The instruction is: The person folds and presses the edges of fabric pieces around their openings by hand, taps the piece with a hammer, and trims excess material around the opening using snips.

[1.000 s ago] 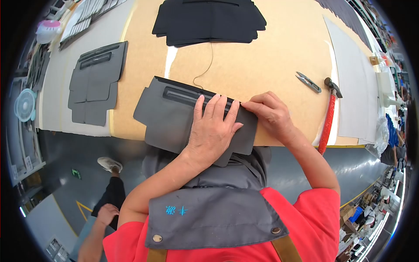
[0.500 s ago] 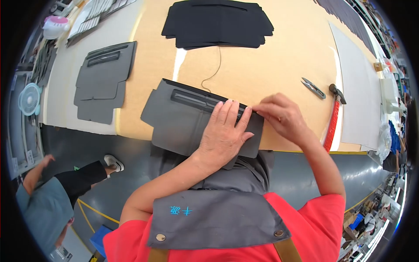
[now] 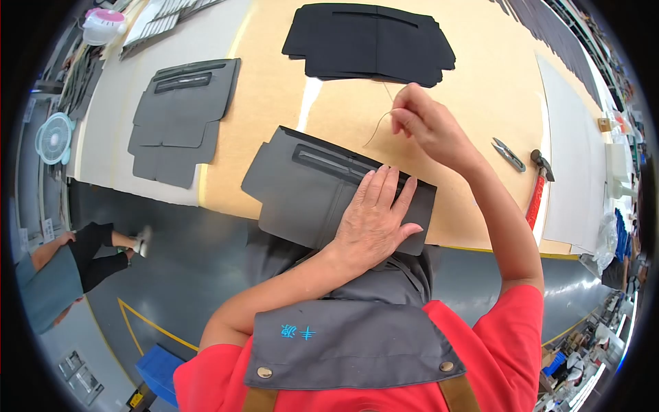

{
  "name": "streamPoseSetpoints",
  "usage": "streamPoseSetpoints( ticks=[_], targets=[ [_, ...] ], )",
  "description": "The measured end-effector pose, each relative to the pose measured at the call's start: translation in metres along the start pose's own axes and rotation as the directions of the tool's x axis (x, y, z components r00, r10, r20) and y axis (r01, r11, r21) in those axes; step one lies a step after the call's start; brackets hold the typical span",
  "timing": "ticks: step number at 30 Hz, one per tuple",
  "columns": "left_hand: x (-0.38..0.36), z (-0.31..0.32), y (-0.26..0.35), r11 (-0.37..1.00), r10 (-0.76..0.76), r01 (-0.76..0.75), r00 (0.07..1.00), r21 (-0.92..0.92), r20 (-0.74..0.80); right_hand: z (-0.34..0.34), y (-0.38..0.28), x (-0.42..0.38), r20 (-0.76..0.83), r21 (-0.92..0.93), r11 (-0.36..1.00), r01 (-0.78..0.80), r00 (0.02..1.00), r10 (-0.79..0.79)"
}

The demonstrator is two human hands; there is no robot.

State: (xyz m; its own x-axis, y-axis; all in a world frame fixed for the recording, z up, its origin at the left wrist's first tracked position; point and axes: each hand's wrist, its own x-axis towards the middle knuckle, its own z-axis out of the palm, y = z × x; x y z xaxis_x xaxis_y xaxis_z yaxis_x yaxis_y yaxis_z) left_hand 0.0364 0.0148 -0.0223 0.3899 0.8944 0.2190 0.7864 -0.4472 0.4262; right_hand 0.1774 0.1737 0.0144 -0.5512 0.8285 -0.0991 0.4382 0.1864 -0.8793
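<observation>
A dark grey flat panel (image 3: 292, 202) lies at the table's near edge, part of it overhanging toward my lap. Along its upper side runs a black strip, with a long framed slot (image 3: 319, 161) just below. My left hand (image 3: 374, 218) rests flat on the panel's right half, fingers stretched out, open. Above the panel, my right hand (image 3: 432, 130) is closed in a pinch on a thin thread (image 3: 375, 132), which hangs in a curve down to the left. Its fingertips are away from the panel.
A black stack of cut panels (image 3: 357, 41) lies at the back. Another grey panel (image 3: 180, 113) is on the left. Thread snips (image 3: 509, 155) and a red-handled hammer (image 3: 538, 185) lie on the right. A person (image 3: 58, 275) walks on the floor at left.
My right hand has left the panel's upper right edge and moved up and away, now with the thread in its pinch. My left hand stays on the panel. The person at left has moved.
</observation>
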Motion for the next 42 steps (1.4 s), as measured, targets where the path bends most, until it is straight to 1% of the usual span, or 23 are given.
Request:
streamPoseSetpoints(
  ticks=[1,6,11,13,15,16,18,20,22,23,24,26,27,30,34,35,36,37,38,39,40,41,42],
  targets=[
    [0.000,0.000,0.000,1.000,0.001,-0.001,1.000,-0.002,0.000,-0.007,0.003,-0.004,-0.016,0.100,0.995,-0.019,1.000,0.020],
    [0.001,-0.003,-0.001,1.000,0.007,-0.007,1.000,0.004,0.026,-0.051,0.018,-0.006,-0.152,0.252,0.967,0.022,0.988,0.017],
    [0.001,-0.003,0.000,1.000,0.010,-0.010,1.000,-0.007,0.025,-0.096,0.033,0.004,-0.270,0.227,0.974,0.000,0.961,0.062],
    [0.000,-0.004,-0.001,1.000,0.003,-0.002,1.000,-0.016,0.029,-0.116,0.051,0.012,-0.491,0.144,0.989,-0.023,0.867,0.091],
    [0.001,-0.005,0.001,0.999,0.001,0.001,0.999,-0.037,0.038,-0.128,0.054,0.001,-0.705,-0.243,0.957,-0.159,0.706,-0.062],
    [0.002,-0.010,0.001,0.999,-0.002,0.004,0.999,-0.047,0.045,-0.135,0.054,-0.008,-0.766,-0.412,0.871,-0.267,0.619,-0.172],
    [0.006,-0.029,0.000,0.991,-0.032,0.042,0.996,-0.125,0.080,-0.140,0.046,-0.036,-0.697,-0.436,0.853,-0.288,0.708,-0.117],
    [0.016,-0.066,-0.006,0.989,0.012,-0.012,1.000,-0.144,-0.001,-0.134,0.037,-0.066,-0.616,-0.423,0.839,-0.342,0.787,0.011],
    [0.023,-0.118,-0.005,0.886,-0.046,-0.007,0.994,-0.464,-0.103,-0.131,0.044,-0.095,-0.563,-0.487,0.790,-0.372,0.826,0.042],
    [0.021,-0.143,0.002,0.761,-0.116,0.036,0.990,-0.648,-0.080,-0.129,0.050,-0.108,-0.530,-0.517,0.770,-0.374,0.846,0.056],
    [0.019,-0.162,0.006,0.652,-0.106,-0.024,0.987,-0.758,-0.123,-0.126,0.056,-0.118,-0.536,-0.476,0.782,-0.403,0.838,0.105],
    [0.006,-0.192,0.015,0.312,-0.055,-0.250,0.958,-0.917,-0.280,-0.122,0.077,-0.136,-0.541,-0.508,0.737,-0.446,0.831,0.130],
    [0.001,-0.202,0.020,0.192,-0.041,-0.349,0.931,-0.917,-0.363,-0.118,0.083,-0.137,-0.539,-0.524,0.718,-0.458,0.831,0.136],
    [-0.006,-0.219,0.034,-0.020,-0.044,-0.569,0.822,-0.822,-0.567,-0.116,0.080,-0.135,-0.529,-0.272,0.693,-0.667,0.706,0.471],
    [-0.014,-0.225,0.046,-0.048,-0.096,-0.689,0.724,-0.723,-0.684,-0.095,0.086,-0.140,-0.618,-0.340,0.824,-0.453,0.768,0.167],
    [-0.016,-0.223,0.044,-0.025,-0.103,-0.741,0.670,-0.671,-0.735,-0.089,0.075,-0.141,-0.651,-0.235,0.876,-0.422,0.738,0.180],
    [-0.016,-0.218,0.038,0.002,-0.074,-0.824,0.565,-0.566,-0.822,-0.074,0.055,-0.140,-0.685,-0.114,0.917,-0.382,0.699,0.206],
    [-0.013,-0.205,0.029,0.106,0.070,-0.954,0.289,-0.281,-0.955,-0.058,0.036,-0.139,-0.715,0.012,0.946,-0.324,0.658,0.234],
    [-0.045,-0.217,0.015,-0.071,-0.137,-0.807,0.591,-0.587,-0.795,-0.043,0.019,-0.142,-0.678,0.030,0.960,-0.277,0.700,0.223],
    [-0.036,-0.217,0.003,0.160,-0.167,-0.695,0.681,-0.701,-0.713,-0.027,0.004,-0.148,-0.639,0.051,0.973,-0.225,0.741,0.205],
    [-0.020,-0.205,-0.003,0.655,-0.185,-0.345,0.790,-0.672,-0.585,-0.007,-0.005,-0.153,-0.571,0.116,0.976,-0.184,0.792,0.217],
    [-0.009,-0.194,-0.008,0.928,-0.231,0.072,0.880,-0.364,-0.416,0.011,-0.012,-0.158,-0.489,0.181,0.975,-0.127,0.849,0.202],
    [0.004,-0.176,-0.014,0.965,-0.243,0.202,0.932,-0.169,-0.269,0.025,-0.019,-0.161,-0.390,0.198,0.965,-0.172,0.889,0.239]
  ],
)
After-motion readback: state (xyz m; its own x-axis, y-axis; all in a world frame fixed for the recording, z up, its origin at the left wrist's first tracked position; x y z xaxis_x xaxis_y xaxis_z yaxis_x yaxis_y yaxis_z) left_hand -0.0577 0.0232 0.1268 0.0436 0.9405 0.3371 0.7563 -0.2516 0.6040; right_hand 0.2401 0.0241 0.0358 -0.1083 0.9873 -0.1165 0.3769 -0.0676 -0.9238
